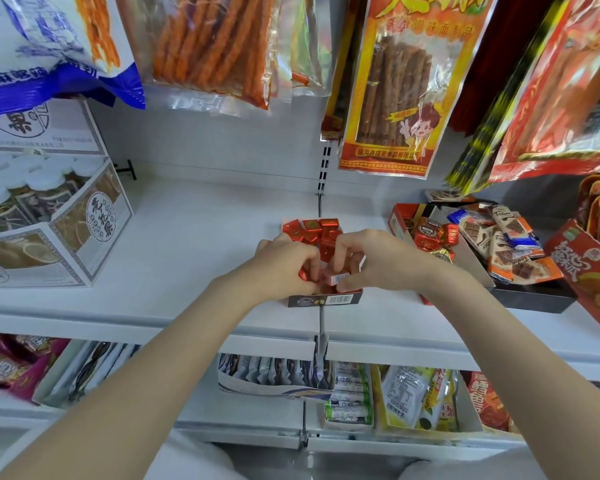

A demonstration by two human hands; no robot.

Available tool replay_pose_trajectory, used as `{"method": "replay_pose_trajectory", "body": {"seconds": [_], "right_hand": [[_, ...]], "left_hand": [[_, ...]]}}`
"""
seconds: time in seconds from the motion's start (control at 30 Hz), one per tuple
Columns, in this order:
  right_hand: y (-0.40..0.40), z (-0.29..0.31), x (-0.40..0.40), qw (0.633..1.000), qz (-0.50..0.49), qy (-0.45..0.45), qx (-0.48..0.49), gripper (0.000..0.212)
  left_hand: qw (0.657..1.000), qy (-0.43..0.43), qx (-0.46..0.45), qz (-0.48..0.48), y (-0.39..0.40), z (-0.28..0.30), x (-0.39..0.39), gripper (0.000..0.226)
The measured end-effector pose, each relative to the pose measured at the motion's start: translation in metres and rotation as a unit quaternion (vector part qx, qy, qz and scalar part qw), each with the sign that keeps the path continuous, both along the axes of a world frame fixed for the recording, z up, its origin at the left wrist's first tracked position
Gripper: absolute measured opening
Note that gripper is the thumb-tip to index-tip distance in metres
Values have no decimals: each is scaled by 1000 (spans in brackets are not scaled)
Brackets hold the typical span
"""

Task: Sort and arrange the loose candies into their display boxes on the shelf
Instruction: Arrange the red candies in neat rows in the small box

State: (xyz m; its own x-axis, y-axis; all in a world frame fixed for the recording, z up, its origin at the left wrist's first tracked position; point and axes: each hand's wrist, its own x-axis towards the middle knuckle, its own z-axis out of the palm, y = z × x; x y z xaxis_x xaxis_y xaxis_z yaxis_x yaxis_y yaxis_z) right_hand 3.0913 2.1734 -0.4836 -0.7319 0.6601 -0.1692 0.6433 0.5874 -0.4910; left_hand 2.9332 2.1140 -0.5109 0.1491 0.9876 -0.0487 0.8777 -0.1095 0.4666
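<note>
A small dark display box (326,300) with a barcode on its front stands on the white shelf (194,237). Several red foil-wrapped square candies (312,230) fill its far end. Both hands are over the near end of the box. My left hand (288,265) pinches a red candy between its fingertips. My right hand (371,258) has its fingers curled down onto the candies, touching a pale-ended wrapper between the hands. To the right, a second open box (397,220) holds mixed loose candies: round red-brown ones (428,233), a gold one and flat chocolate packets (506,247).
Cartons of jars (49,216) stand at the left of the shelf. Snack bags (392,81) hang overhead. A red carton (589,271) stands at the far right. The lower shelf holds boxes of sachets (278,375) and packets.
</note>
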Motion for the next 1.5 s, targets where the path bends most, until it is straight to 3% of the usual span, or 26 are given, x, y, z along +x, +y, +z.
{"method": "replay_pose_trajectory", "body": {"seconds": [0.2, 0.27, 0.43, 0.6, 0.8, 0.93, 1.1, 1.3, 1.5], "right_hand": [[-2, -3, -2, 999, -21, 40, -2, 20], [-5, -5, -6, 999, -11, 35, -8, 19], [-1, -2, -5, 998, 46, -24, -18, 5], [5, -1, -4, 997, 60, -38, -1, 15], [18, 6, 11, 999, -31, 30, 4, 22], [20, -2, 13, 999, -31, 27, 1, 25], [24, -4, 19, 998, -52, 34, 6, 32], [18, -16, 10, 998, -11, -41, 54, 35], [20, -11, 9, 998, -17, -20, 53, 22]], "left_hand": [[991, -134, -1, 29, 0, 3, -12, 13], [993, -111, 27, 25, -4, 6, -20, 14], [998, -66, -16, -12, -15, 10, -28, 20], [998, -48, -17, -23, -13, 7, -29, 18], [994, -78, -66, -30, -11, 10, -28, 23], [995, -53, -75, -42, -11, 11, -28, 27], [996, -49, -67, -29, -10, 12, -28, 16], [994, -76, -70, -20, -11, 12, -29, 13], [993, -88, -77, -21, -10, 12, -29, 11]]}}
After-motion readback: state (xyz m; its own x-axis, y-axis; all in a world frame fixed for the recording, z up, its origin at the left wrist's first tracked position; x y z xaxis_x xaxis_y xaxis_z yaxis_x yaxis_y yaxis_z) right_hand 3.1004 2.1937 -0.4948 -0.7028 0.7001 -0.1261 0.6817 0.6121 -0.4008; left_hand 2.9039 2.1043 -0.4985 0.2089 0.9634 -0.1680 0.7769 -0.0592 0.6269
